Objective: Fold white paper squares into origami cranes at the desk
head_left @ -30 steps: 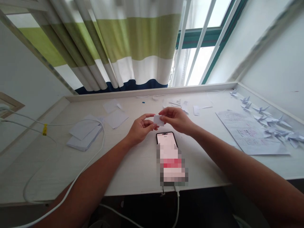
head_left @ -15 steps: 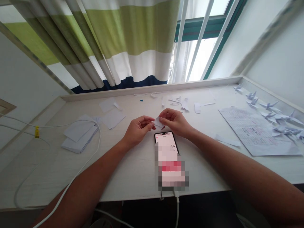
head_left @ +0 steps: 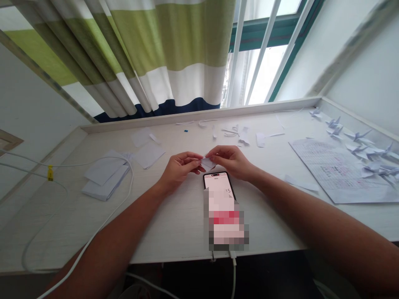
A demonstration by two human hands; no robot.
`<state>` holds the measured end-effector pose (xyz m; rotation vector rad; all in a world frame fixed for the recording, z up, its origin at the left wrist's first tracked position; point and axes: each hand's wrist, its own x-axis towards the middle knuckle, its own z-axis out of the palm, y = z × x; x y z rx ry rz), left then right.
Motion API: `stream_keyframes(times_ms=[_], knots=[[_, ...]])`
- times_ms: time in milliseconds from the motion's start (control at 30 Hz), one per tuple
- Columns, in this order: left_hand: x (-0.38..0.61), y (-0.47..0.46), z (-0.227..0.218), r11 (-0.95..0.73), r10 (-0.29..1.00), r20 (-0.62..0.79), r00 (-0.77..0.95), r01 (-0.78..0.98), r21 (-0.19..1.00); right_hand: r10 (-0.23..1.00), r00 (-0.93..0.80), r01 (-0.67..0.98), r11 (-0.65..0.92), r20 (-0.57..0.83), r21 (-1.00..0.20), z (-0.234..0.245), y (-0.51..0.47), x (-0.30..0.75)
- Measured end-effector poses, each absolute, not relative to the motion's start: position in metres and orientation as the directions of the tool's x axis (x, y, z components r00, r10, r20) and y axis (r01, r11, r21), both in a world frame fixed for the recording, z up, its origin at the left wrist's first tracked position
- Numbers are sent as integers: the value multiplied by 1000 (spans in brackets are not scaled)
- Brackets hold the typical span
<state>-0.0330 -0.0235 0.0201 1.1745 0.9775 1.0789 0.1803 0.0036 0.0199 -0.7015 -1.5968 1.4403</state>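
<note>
A small folded piece of white paper [head_left: 207, 164] is held between my two hands, just above the top end of a phone [head_left: 220, 199]. My left hand [head_left: 181, 168] pinches its left side between thumb and fingers. From the right, my right hand [head_left: 230, 161] grips the upper right edge with thumb and forefinger. Fingertips cover parts of the paper's edges. The phone lies face up on the white table, its lit screen partly blurred, with a white cable [head_left: 233, 265] plugged into its lower end.
Several folded paper cranes [head_left: 358, 137] line the right side beside a written sheet [head_left: 330, 170]. Paper scraps [head_left: 245, 135] lie at the back. Left are square sheets [head_left: 149, 155], a paper stack [head_left: 106, 178] and a looping white cable [head_left: 131, 178]. A raised ledge [head_left: 156, 118] bounds the table's back.
My right hand has dropped slightly, and the paper has tilted so more of its face shows below the fingers. Both hands keep hold of it.
</note>
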Motion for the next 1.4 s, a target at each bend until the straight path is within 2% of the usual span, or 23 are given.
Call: stream_keyframes(times_ms=[333,633,767,900,1167,1400], knots=[[-30,-26,23,94,972,-61,227,-137,986,828,-493,-73,266,267,-961,26,0,182],[-24,-30,28,83,995,-71,66,-206,975,894,-395,-142,167,210,-976,18,-2,176],[-24,-31,29,137,989,-121,83,-232,963,906,-349,-229,166,240,-959,17,-4,171],[-24,-31,30,169,982,-145,121,-222,960,921,-268,-230,223,282,-947,20,-5,169],[-26,-35,32,27,978,0,209,-125,992,902,-260,-113,325,344,-939,22,-7,169],[-34,-25,26,-68,958,98,271,-118,991,912,-304,-115,251,274,-961,29,-9,172]])
